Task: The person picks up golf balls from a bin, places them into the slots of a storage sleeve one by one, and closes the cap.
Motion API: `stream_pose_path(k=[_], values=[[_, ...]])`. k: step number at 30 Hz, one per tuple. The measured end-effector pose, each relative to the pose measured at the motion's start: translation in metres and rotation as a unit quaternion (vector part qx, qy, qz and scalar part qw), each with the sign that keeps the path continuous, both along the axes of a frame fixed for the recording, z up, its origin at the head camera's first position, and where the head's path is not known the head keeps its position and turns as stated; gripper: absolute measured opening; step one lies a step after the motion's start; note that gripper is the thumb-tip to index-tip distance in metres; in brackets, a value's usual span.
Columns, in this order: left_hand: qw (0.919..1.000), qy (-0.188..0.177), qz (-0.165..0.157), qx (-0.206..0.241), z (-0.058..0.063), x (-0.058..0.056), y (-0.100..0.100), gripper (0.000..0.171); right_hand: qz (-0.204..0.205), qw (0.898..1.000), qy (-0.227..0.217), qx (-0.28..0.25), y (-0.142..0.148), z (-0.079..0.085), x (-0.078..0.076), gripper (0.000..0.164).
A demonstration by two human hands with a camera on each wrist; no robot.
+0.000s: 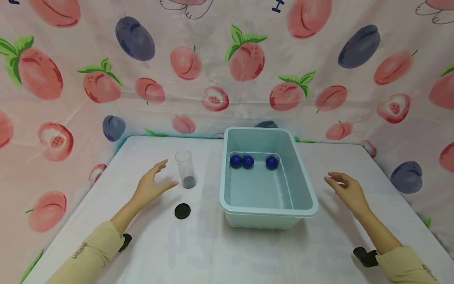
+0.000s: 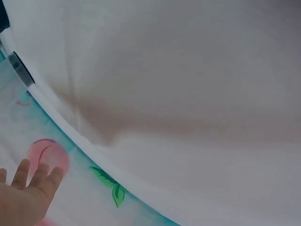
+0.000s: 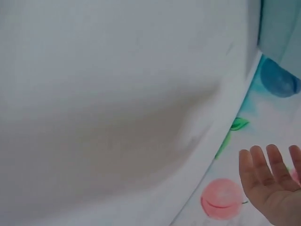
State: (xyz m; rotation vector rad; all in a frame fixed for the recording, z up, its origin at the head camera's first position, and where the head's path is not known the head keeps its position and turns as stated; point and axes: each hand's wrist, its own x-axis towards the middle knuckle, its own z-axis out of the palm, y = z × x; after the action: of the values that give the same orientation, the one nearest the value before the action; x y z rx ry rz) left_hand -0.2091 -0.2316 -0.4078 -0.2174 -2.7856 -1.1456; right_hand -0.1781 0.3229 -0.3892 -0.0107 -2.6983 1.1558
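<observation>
In the head view my left hand [image 1: 148, 188] is held over the table with thumb and fingers spread apart and nothing between them. Just to its right stands a clear cylindrical container [image 1: 185, 165] with a dark bottom. A round black disc [image 1: 182, 211] lies in front of the container. My right hand [image 1: 349, 192] hovers to the right of a pale blue plastic tub [image 1: 228, 197], fingers loosely bent and holding nothing. Inside the tub, three dark blue balls [image 1: 272, 162] sit toward the far end, two side by side at the left. The left wrist view shows the left hand's fingers [image 2: 40, 181] extended.
A white-covered table [image 1: 198, 252] carries all these things. Behind it and at the sides hangs a fruit-print cloth [image 1: 255, 94]. The tub's raised rim [image 1: 269, 212] stands between the two hands, and its far end comes near the table's back edge.
</observation>
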Motion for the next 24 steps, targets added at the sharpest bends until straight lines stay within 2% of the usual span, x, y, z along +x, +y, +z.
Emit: stream_pose_path(k=[2, 4, 5, 8, 9, 11, 12, 15, 19, 24], values=[[0.9999, 0.003, -0.005, 0.015, 0.002, -0.002, 0.003, 0.083, -0.002, 0.998, -0.024, -0.063, 0.000, 0.001, -0.001, 0.051], [0.9996, 0.007, -0.012, 0.026, 0.004, -0.005, 0.006, 0.083, 0.000, 0.991, -0.043, -0.123, -0.001, 0.003, -0.001, 0.052], [0.9994, 0.009, -0.015, 0.030, 0.005, -0.006, 0.008, 0.083, 0.001, 0.987, -0.052, -0.153, -0.001, 0.005, -0.001, 0.047], [0.9989, 0.013, -0.020, 0.040, 0.007, -0.008, 0.015, 0.083, 0.007, 0.966, -0.064, -0.251, -0.003, 0.010, -0.001, 0.029], [0.9986, 0.012, -0.021, 0.046, 0.008, -0.009, 0.017, 0.083, 0.017, 0.960, -0.070, -0.269, -0.003, 0.013, 0.000, 0.026], [0.9977, 0.012, -0.022, 0.062, 0.008, -0.011, 0.021, 0.082, 0.027, 0.944, -0.076, -0.319, -0.004, 0.017, 0.001, 0.013], [0.9971, 0.011, -0.022, 0.073, 0.009, -0.013, 0.022, 0.082, 0.031, 0.936, -0.078, -0.341, -0.005, 0.019, 0.001, 0.011], [0.9939, 0.006, -0.024, 0.108, 0.010, -0.016, 0.028, 0.081, 0.040, 0.922, -0.084, -0.376, -0.007, 0.023, 0.001, 0.005], [0.9884, -0.006, -0.032, 0.148, 0.009, -0.023, 0.032, 0.081, 0.050, 0.907, -0.091, -0.408, -0.010, 0.026, 0.001, 0.006], [0.9804, -0.016, -0.037, 0.193, 0.008, -0.027, 0.038, 0.078, 0.061, 0.901, -0.095, -0.419, -0.015, 0.029, 0.001, 0.007]])
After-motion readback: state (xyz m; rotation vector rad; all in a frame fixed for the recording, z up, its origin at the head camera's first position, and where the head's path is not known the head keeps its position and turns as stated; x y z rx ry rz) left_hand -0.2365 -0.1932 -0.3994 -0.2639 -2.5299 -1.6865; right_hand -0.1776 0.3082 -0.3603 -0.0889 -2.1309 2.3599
